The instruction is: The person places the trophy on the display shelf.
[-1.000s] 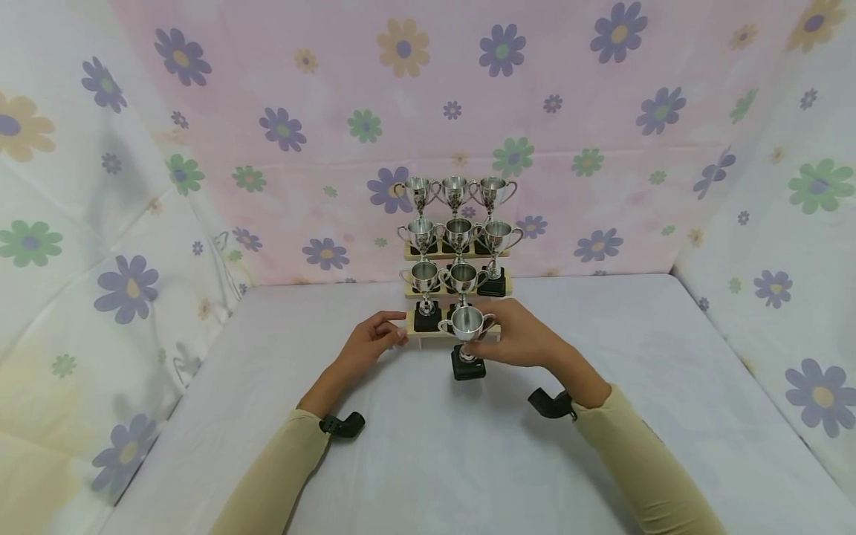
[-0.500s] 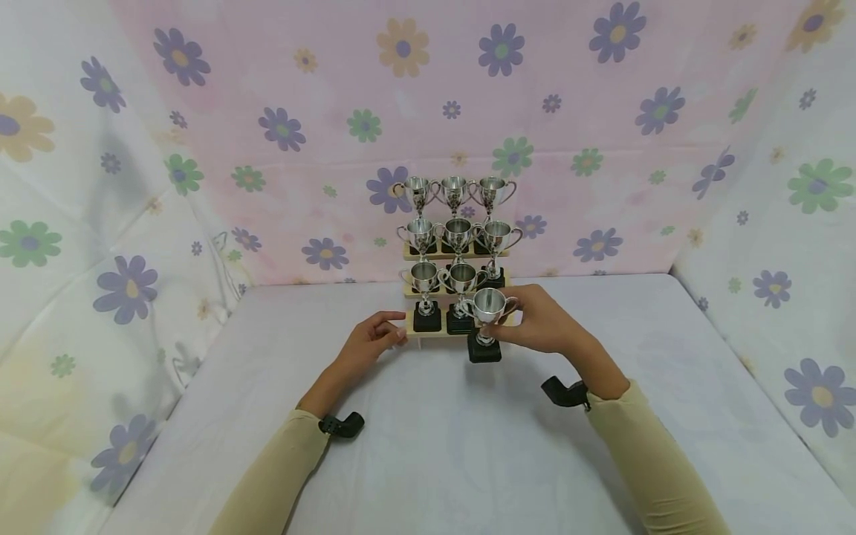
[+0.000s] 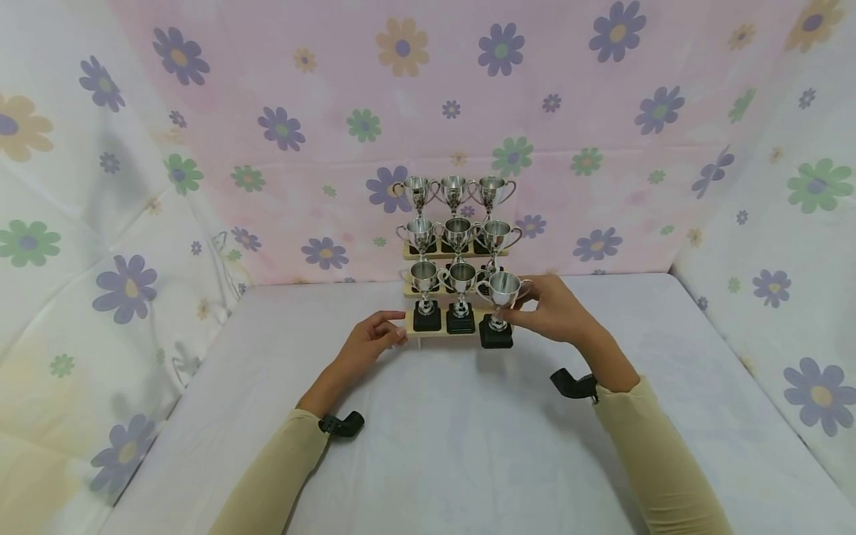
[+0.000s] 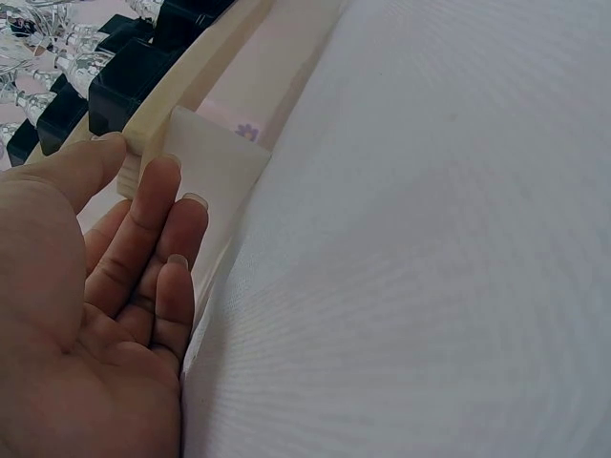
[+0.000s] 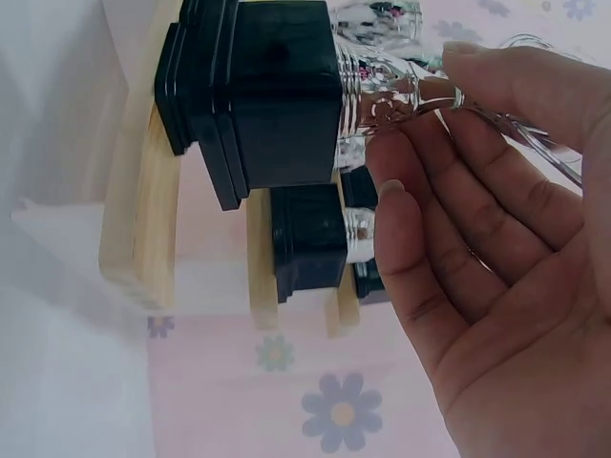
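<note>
My right hand (image 3: 558,312) pinches a small silver trophy cup (image 3: 503,288) by its stem, between thumb and fingers. The cup stays upright, its black square base (image 5: 277,95) at the right end of the lowest tier, overlapping the front edge in the head view. Two similar trophies (image 3: 426,316) stand on that tier to its left. My left hand (image 3: 368,343) is at the left end of the wooden tiered stand (image 4: 158,119). Its thumb and fingertips rest at the corner of the stand, the other fingers loosely bent, holding no trophy.
More silver trophies (image 3: 455,193) fill the middle and top tiers behind, three to a row. The stand sits on a white-covered table (image 3: 428,446), close to a pink flowered backdrop (image 3: 301,208). White flowered cloth (image 3: 769,245) hangs on both sides.
My right hand has moved the trophy back and to the right, from in front of the middle trophy to the right end of the lowest tier. My left hand has stayed put.
</note>
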The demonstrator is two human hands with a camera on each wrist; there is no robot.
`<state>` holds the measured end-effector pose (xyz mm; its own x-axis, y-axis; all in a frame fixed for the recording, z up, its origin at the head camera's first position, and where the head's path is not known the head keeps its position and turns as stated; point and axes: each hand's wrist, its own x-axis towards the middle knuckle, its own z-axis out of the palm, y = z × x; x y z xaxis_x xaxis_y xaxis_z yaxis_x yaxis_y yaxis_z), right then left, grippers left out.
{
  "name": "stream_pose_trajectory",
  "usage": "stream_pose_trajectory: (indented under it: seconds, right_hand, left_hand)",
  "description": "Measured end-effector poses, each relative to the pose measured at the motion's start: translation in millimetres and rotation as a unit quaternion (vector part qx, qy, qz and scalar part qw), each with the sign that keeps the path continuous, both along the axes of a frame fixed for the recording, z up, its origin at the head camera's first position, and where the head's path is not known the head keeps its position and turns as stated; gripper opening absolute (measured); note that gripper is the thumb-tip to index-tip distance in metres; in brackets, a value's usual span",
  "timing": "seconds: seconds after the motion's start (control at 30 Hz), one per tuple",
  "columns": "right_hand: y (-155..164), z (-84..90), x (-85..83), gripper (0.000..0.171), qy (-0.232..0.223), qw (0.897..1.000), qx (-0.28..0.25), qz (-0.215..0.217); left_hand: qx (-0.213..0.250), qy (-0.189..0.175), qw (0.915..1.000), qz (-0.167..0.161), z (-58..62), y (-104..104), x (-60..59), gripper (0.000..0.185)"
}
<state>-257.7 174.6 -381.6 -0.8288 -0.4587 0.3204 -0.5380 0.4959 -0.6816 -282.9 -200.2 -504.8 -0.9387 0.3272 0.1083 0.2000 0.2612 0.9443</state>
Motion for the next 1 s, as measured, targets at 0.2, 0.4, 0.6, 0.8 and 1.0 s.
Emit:
stream_pose_trajectory:
  seconds: [0.2, 0.4, 0.6, 0.8, 1.0]
  right_hand:
    - [4.7, -1.7, -3.5, 0.014, -0.018, 1.0, -0.007, -0.012]
    - [6.3, -4.3, -5.7, 0.013, -0.044, 0.998, -0.009, -0.034]
    - [7.0, -8.6, -9.4, 0.018, -0.049, 0.997, -0.012, -0.057]
    - [6.5, -16.9, -13.3, 0.022, -0.046, 0.997, -0.015, -0.064]
    - [5.2, -22.4, -15.4, 0.02, -0.035, 0.997, -0.008, -0.07]
  left_hand:
    - [-0.002, 0.001, 1.0, -0.002, 0.2, -0.2, 0.2, 0.04]
    - [0.005, 0.002, 1.0, -0.004, 1.1, 0.8, 1.5, 0.042]
    - [0.005, 0.009, 0.9999, -0.005, -0.8, -0.2, -0.6, 0.042]
    - [0.004, 0.004, 1.0, -0.002, -0.9, 0.0, -0.1, 0.041]
    - [0.004, -0.005, 1.0, 0.002, -0.7, 0.8, 0.2, 0.038]
